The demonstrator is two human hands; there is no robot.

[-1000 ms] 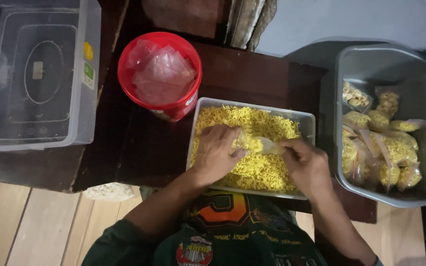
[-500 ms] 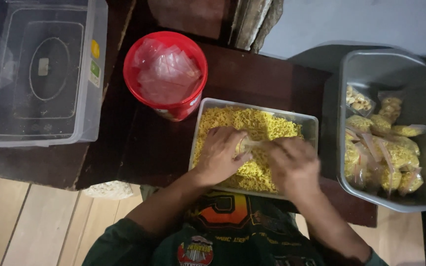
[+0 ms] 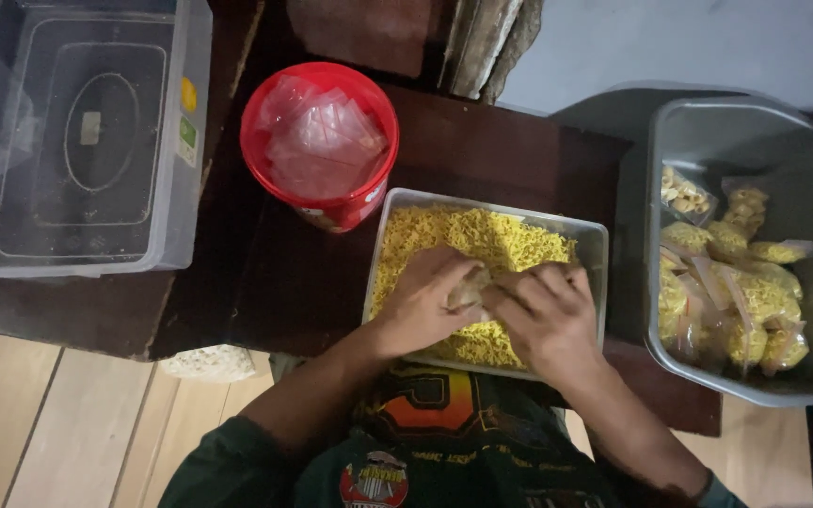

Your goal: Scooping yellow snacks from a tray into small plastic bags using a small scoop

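A clear rectangular tray (image 3: 595, 246) full of yellow noodle snack (image 3: 463, 230) lies on the dark wooden table in front of me. My left hand (image 3: 425, 301) and my right hand (image 3: 543, 315) meet over the middle of the tray. Between them they pinch a small clear plastic bag (image 3: 470, 290), mostly hidden by the fingers and partly filled with the yellow snack. Both hands rest low on the snack.
A red bucket (image 3: 320, 141) holding empty clear plastic bags stands behind the tray to the left. A grey tub (image 3: 698, 127) on the right holds several filled bags. A clear lidded storage box (image 3: 87, 141) sits at the far left. Light wooden floorboards (image 3: 58, 433) show below the table edge.
My right hand has moved left toward my left hand, and both have closed around the small bag. The bag, seen stretched between them before, is now mostly covered.
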